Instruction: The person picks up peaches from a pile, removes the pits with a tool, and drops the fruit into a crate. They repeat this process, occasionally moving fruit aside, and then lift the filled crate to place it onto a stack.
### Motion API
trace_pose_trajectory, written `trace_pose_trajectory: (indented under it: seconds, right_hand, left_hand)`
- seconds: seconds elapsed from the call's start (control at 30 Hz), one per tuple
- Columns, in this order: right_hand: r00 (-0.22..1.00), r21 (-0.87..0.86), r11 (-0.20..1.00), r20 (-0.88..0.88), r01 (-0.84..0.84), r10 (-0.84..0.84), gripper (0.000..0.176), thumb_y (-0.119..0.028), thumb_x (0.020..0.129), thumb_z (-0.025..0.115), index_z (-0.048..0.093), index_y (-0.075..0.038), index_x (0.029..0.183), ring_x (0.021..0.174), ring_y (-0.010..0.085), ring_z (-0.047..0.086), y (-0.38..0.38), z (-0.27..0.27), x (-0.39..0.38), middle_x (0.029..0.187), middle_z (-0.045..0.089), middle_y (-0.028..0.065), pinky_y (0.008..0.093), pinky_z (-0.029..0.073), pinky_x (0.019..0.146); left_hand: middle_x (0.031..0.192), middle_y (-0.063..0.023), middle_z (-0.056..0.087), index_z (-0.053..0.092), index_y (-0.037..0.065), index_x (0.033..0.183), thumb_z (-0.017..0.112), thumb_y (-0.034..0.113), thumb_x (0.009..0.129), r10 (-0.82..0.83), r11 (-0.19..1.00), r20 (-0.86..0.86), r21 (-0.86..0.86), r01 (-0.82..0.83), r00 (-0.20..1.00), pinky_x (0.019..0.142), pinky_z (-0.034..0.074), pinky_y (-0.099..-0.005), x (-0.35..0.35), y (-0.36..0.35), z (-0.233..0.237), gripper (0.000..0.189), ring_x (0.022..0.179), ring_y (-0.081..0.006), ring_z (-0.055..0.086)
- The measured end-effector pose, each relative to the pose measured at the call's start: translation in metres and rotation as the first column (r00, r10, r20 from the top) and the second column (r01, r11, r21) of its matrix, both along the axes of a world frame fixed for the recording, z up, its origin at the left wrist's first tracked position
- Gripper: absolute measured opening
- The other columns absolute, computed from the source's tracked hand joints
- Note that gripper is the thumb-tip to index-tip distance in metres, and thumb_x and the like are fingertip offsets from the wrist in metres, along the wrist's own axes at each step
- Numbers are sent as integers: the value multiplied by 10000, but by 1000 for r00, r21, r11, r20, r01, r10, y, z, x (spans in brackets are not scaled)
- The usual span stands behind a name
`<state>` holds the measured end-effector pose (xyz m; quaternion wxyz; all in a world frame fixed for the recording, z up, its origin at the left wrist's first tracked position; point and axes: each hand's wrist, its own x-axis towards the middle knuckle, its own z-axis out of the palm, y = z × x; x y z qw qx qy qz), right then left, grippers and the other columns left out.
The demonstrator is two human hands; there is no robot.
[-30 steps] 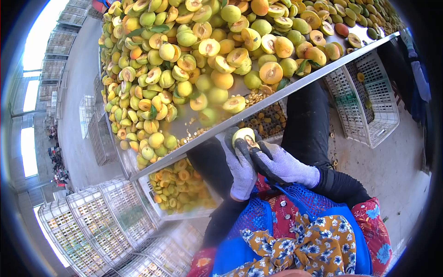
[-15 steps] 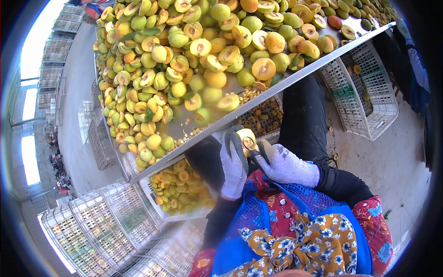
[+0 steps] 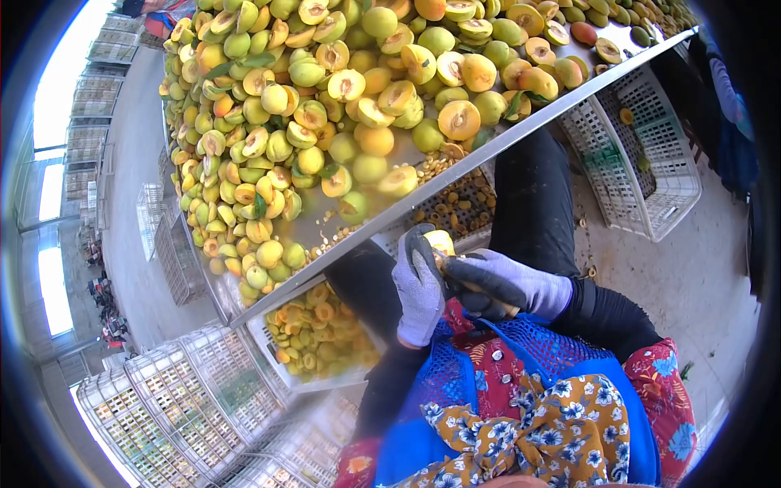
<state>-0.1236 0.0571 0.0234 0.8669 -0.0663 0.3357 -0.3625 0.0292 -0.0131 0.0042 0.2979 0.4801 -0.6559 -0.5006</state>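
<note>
Two gloved hands, the left hand [image 3: 419, 293] and the right hand [image 3: 504, 285], meet just below the metal table [image 3: 569, 111], with one pale fruit [image 3: 440, 241] between them. On the table lies a heap of fruit [image 3: 325, 106], far too many to count. Two filled baskets [image 3: 317, 333] stand beneath the table, and one white basket [image 3: 651, 163] stands to its right.

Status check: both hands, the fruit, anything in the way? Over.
Left hand clamped on yellow stone fruit. Right hand fisted, pressed against it. Metal table edge close ahead, nothing between the hands.
</note>
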Motion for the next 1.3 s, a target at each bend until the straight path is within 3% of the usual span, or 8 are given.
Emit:
trace_pose_trajectory:
  seconds: [0.07, 0.2, 0.6, 0.87, 0.93, 1.03, 1.13, 1.3]
  right_hand:
    - [702, 192, 980, 706, -54, -99, 404, -458, 1005, 483, 537, -61, 960, 352, 66, 389, 0, -23, 0, 525, 414, -15, 194, 330, 302]
    - [354, 200, 972, 924, -125, -144, 408, -423, 1022, 445, 514, -25, 967, 326, 64, 357, 4, -35, 3, 498, 361, -24, 189, 313, 283]
    - [544, 97, 994, 837, -53, -53, 431, -436, 1015, 443, 518, -15, 969, 329, 75, 377, 9, -33, -3, 492, 411, -7, 196, 305, 310]
    - [627, 223, 953, 717, 206, -304, 411, -437, 1034, 391, 546, -58, 991, 337, 125, 407, 1, -49, -41, 522, 428, 15, 237, 337, 304]
    - [682, 231, 949, 661, 213, -314, 409, -437, 1033, 395, 549, -62, 978, 341, 128, 407, 3, -60, -41, 534, 444, 19, 244, 336, 309]
    - [816, 207, 959, 508, 194, -274, 404, -437, 1028, 416, 555, -65, 957, 351, 125, 413, 2, -60, -36, 538, 456, 16, 244, 337, 321]
    - [949, 111, 975, 233, 190, -212, 407, -452, 1021, 441, 550, -66, 945, 369, 107, 410, -5, -45, -20, 531, 434, 4, 230, 323, 334]
    - [983, 62, 981, -17, 181, -181, 360, -410, 1009, 504, 551, -62, 929, 381, 107, 434, -4, -16, -14, 544, 465, 13, 237, 344, 338]
  left_hand:
    - [1007, -160, 654, 569, -17, 1180, 402, 228, 1049, -37, 999, -87, 32, 39, 996, 822, 510, -350, 2, 0, -1, 324, 928, -241, 650]
    - [1012, -127, 652, 568, -24, 1180, 401, 311, 1053, -100, 987, -336, 85, 136, 937, 848, 501, -325, 0, -2, -7, 396, 936, -204, 637]
    - [1058, -101, 649, 577, -5, 1188, 397, 416, 1048, 83, 900, -501, 408, 151, 861, 850, 507, -296, -7, 0, -26, 479, 939, -160, 634]
    - [1068, -139, 644, 569, -2, 1174, 454, 228, 1022, 403, 912, 113, 37, -409, 908, 763, 521, -318, 95, -21, -9, 298, 939, -234, 630]
    - [1257, -239, 584, 534, -20, 1262, 492, 232, 993, 311, 948, 649, -160, -275, 694, 949, 469, -405, 118, -32, 40, 370, 1190, -372, 556]
    - [1228, -269, 573, 570, -2, 1203, 561, 340, 968, 515, 852, 851, -495, 169, -103, 914, 485, -456, 150, -33, 25, 415, 1087, -405, 590]
    - [1208, -302, 552, 553, -19, 1238, 580, 476, 910, 382, 905, 825, -426, 12, 416, 927, 468, -461, 116, -75, 36, 594, 1109, -417, 570]
    - [1002, -233, 659, 592, 15, 1132, 690, 487, 807, 137, 946, 872, -256, 198, 470, 842, 497, -454, 44, -140, -11, 581, 965, -390, 629]
